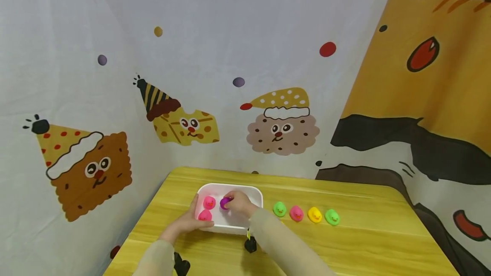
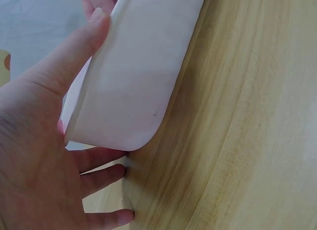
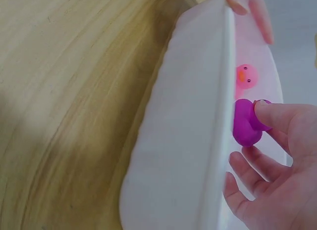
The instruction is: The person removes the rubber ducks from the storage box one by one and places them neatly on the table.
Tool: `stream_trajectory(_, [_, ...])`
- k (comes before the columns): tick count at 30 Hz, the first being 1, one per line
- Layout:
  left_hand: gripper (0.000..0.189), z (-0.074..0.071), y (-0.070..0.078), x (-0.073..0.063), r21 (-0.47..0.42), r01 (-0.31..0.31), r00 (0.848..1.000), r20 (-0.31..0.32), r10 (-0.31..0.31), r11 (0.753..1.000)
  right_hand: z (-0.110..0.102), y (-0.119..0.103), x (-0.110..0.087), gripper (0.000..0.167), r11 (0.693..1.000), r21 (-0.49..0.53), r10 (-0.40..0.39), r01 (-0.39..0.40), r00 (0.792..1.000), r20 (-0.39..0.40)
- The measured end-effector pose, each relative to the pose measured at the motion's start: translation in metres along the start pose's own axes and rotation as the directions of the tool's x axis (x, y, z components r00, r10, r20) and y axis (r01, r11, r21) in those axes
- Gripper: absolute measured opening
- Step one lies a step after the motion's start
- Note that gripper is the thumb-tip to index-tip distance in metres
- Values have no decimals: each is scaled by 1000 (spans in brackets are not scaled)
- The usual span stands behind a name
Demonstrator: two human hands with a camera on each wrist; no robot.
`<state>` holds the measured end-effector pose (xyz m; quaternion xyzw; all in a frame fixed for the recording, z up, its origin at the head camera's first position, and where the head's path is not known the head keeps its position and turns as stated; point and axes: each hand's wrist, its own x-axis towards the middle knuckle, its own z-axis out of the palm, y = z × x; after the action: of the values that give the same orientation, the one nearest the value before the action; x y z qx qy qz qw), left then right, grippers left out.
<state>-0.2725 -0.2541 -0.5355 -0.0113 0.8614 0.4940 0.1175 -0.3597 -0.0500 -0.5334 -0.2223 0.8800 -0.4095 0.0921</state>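
Note:
A white plastic tray holds two pink rubber ducks, one behind the other, at its left end. My right hand reaches into the tray and pinches a purple rubber duck between thumb and fingers, its other fingers loosely bent. In the right wrist view, a pink duck shows beyond the purple one. At the tray's front left corner, my left hand grips the tray. Its thumb lies along the front rim in the left wrist view, and its fingers reach round the end wall.
Right of the tray, a row on the wooden table has a green duck, a pink duck, a yellow duck and another green duck. My right sleeve mostly hides something yellow. A cartoon-printed cloth hangs behind.

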Motion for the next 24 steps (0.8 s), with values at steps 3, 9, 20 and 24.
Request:
stream_trajectory(3, [124, 0, 1, 1, 16, 11, 1000, -3, -11, 1000, -4, 0, 0, 23, 1000, -15, -14, 14, 1000, 0])
stream_trajectory(9, [125, 0, 2, 0, 64, 32, 999, -11, -32, 997, -13, -1, -3, 22, 998, -17, -55, 55, 998, 14])
stream_trajectory(20, [125, -3, 4, -4, 137, 35, 999, -8, -34, 990, -33, -8, -15, 21, 998, -25, -55, 56, 998, 30])
stream_trajectory(24, [125, -2, 2, -2, 144, 47, 999, -2, -47, 988, -36, -6, -18, 19, 998, -31, -53, 54, 998, 29])
